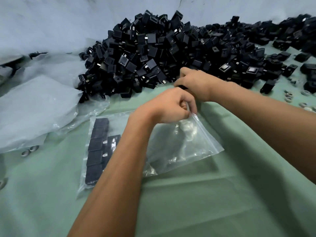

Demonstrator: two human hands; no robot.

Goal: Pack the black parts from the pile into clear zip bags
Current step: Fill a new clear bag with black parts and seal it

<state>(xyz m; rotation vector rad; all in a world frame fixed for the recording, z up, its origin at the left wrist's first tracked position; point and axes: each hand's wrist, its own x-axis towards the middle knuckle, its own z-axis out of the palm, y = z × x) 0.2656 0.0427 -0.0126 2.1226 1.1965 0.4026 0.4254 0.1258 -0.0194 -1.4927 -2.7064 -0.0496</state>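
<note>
Green cloth covering the bench (222, 202) is seen nearest, matte and lightly creased. On it a clear, glossy zip bag (179, 147) is pinched at its mouth corner by the left hand (169, 106). A small black part (182, 87) is held in the curled grip of the right hand (196, 82) at the pile's edge. Beside these, a filled clear bag (98, 151) holds neat rows of boxy parts. The large heap of black plastic parts (153, 53) remains, so most packing appears left.
</note>
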